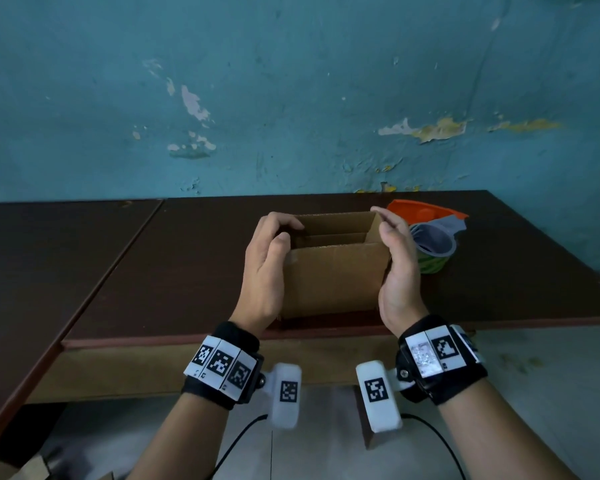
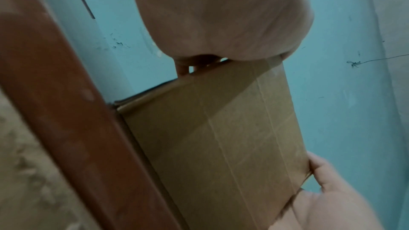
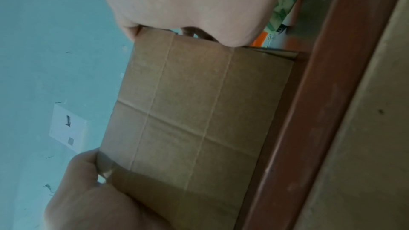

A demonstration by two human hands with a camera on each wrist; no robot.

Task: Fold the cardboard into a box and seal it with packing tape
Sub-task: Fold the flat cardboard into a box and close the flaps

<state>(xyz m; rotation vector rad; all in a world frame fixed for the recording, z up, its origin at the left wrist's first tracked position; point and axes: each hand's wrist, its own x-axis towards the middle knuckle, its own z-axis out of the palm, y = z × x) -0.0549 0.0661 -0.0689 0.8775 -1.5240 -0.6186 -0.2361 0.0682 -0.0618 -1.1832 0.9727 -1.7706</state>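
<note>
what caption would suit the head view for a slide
Left hand and right hand hold an open cardboard box on the dark table, tape dispenser beside it.

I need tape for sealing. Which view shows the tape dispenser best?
The head view: the tape dispenser lies on the table beside the box, beyond the right hand, orange body and roll visible. The right wrist view catches only a green and orange sliver; the left wrist view none.

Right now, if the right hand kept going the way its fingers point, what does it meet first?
The right hand lies along the cardboard box's right side, fingers aimed away toward the wall. Past its far corner only bare table shows, then wall. The tape dispenser sits right of that line; depth unclear.
</note>
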